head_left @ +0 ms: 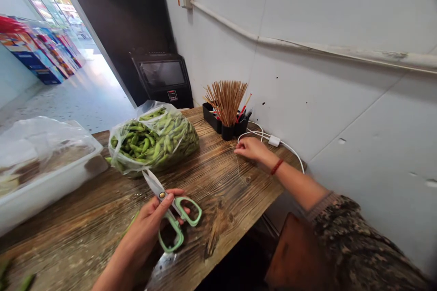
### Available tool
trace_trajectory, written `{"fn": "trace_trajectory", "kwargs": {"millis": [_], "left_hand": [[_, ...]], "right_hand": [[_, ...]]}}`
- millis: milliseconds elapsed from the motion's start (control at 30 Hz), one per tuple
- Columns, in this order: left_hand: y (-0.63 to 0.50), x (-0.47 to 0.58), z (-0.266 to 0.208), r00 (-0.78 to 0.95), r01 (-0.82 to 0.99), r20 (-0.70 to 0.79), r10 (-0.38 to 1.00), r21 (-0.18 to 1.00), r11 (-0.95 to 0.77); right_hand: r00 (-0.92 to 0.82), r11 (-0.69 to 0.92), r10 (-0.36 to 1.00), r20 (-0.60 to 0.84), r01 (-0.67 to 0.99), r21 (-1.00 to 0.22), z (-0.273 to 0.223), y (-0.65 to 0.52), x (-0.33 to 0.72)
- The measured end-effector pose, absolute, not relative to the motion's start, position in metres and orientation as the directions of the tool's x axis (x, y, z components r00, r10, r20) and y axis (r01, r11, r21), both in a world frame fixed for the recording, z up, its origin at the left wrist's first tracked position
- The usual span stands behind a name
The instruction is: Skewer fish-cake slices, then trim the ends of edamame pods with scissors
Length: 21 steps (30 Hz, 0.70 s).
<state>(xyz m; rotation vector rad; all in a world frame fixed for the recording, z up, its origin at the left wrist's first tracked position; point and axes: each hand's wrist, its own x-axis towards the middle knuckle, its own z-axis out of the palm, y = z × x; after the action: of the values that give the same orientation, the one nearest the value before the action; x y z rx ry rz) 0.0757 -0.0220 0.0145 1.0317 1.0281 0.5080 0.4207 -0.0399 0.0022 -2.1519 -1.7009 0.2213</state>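
My left hand (153,213) is closed around the middle of a pair of scissors (153,183) with light green handles. The blades point away toward an open plastic bag of edamame pods (160,141), and their tips come close to its near edge. Over the right part of the table, my right hand (252,149) has its fingers pinched together. A thin pale strand (239,170) runs down from its fingertips to the wood. White cables (288,148) lie just behind this hand.
A black holder (227,132) with many wooden skewers (227,97) stands against the wall. On the left is a white plastic tub (51,204) covered with plastic film. A black machine (164,77) stands beyond the wooden table (218,191). A brown stool (290,250) is below the table's edge.
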Motion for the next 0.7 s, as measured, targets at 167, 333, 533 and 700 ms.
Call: {"fn": "trace_trajectory", "kwargs": {"millis": [167,333,533,700], "left_hand": [[-0.022,0.074,0.018,0.432,0.084,-0.447,0.783,0.885,0.458],[-0.02,0.07,0.012,0.468,0.1,-0.436,0.769,0.89,0.444],[-0.017,0.069,0.007,0.481,0.114,-0.442,0.757,0.888,0.446],[-0.019,0.07,0.011,0.447,0.102,-0.443,0.777,0.888,0.448]], "right_hand": [[0.246,-0.23,0.969,0.025,0.936,-0.266,-0.008,-0.046,0.401],[0.249,-0.248,0.968,-0.019,0.954,-0.17,-0.004,-0.053,0.414],[0.121,-0.114,0.992,0.043,0.983,-0.144,-0.002,-0.064,0.414],[-0.25,0.268,0.956,0.154,0.957,-0.111,-0.021,-0.077,0.402]]}}
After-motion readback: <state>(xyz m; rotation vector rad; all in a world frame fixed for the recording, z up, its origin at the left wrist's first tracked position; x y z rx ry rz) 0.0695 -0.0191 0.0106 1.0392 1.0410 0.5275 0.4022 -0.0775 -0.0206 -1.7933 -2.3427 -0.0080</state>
